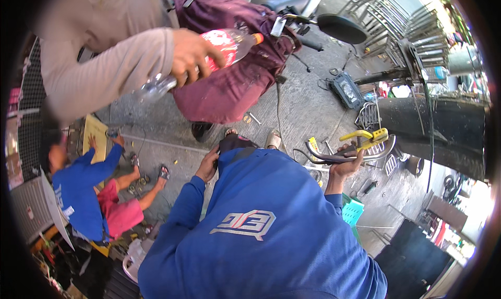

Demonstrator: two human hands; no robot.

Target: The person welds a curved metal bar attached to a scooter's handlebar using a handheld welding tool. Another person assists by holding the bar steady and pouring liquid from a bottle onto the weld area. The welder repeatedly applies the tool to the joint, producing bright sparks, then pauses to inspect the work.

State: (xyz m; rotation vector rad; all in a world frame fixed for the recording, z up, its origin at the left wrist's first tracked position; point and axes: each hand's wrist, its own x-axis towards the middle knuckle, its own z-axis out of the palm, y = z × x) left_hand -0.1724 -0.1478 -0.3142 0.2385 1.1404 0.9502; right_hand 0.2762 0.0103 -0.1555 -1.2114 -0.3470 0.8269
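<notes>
I have a blue sweatshirt (250,194) filling the nearest part of my view, a sleeve reaching forward on either side. The left hand (207,164) rests against dark cloth (229,145); I cannot tell whether its fingers are spread or pressed together. The right hand (345,166) is palm up, fingers curled round a curved metal bar (382,154). The bar is dark with a dull shine, sweeping out on both sides of the fingers and bending away at its right end. Just beyond the fingertips sits a bright yellow piece (373,138), a rounded arm to the left and a flat, holed tab to the right; I cannot tell whether it joins the bar. A teal basket (353,210) stands nearer than those fingers. Well beyond them lies a black case (344,90). Past the left fingers, a grey-sleeved person's hand (190,56) grips a red-labelled bottle (229,44).
</notes>
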